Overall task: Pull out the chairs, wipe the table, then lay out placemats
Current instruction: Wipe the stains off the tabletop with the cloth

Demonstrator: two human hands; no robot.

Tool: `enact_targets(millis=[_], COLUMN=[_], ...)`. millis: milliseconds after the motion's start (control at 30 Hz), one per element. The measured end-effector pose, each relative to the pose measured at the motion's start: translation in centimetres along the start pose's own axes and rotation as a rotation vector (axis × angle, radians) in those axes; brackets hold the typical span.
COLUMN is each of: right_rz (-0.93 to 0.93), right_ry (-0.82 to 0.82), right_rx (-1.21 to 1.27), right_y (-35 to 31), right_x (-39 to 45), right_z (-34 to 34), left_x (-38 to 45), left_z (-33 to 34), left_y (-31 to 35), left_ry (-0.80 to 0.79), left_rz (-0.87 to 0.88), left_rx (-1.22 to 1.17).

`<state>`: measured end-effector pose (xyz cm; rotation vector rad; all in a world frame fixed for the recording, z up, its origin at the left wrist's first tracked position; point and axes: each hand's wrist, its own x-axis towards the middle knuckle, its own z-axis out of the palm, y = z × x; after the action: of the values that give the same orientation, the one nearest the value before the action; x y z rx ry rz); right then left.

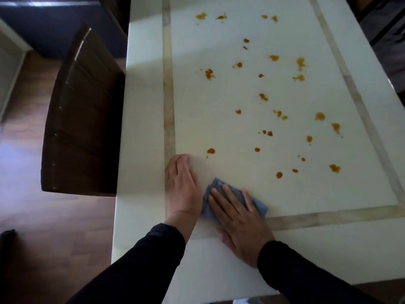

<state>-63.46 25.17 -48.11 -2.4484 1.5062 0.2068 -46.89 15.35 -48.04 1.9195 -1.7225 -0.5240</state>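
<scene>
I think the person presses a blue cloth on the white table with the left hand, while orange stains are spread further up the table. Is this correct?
Not quite: the head view shows the right hand pressing the blue cloth on the white table; the left hand rests flat beside it. The orange stains do lie further up the table.

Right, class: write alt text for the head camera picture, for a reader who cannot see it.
A person's right hand presses a blue cloth flat on a white table while the left hand rests flat beside it. Orange stains dot the tabletop ahead, and a dark chair stands at the table's left edge.
</scene>
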Motion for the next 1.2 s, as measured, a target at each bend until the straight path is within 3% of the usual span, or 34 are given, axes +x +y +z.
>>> enact_targets(millis=[267, 367, 533, 633, 733, 900, 1100, 1200], right_rz=[-0.263, -0.115, 0.323, 0.203, 0.050, 0.328, 0.110, 0.158], right_ry=[-0.061, -0.029, 0.095, 0.123, 0.105, 0.115, 0.102, 0.091], right_rx=[-0.040, -0.076, 0.071, 0.047, -0.004, 0.122, -0.014, -0.121], right_y=[3.9, 5.2, 3.8, 2.6, 5.4, 6.3, 5.9, 9.4], right_x=[8.0, 12.2, 14.8, 12.5, 12.5, 14.7, 5.1, 5.3], right_z=[-2.4, -3.6, -3.8, -2.6, -2.6, -3.6, -1.3, -1.8], left_x=[0.0, 0.0, 0.0, 0.0, 0.2, 0.1, 0.1, 0.2], left_z=[0.4, 0.5, 0.8, 0.8, 0.9, 1.0, 1.4, 1.9], left_y=[0.0, 0.3, 0.3, 0.5, 0.4, 0.8, 1.2, 1.9], left_ry=[-0.059, -0.073, -0.103, -0.110, -0.099, -0.103, -0.121, -0.125], left_rz=[0.033, 0.018, 0.022, 0.044, -0.002, 0.027, 0.032, 0.034], left_rx=[0.104, 0.132, 0.211, 0.247, 0.222, 0.311, 0.369, 0.436])
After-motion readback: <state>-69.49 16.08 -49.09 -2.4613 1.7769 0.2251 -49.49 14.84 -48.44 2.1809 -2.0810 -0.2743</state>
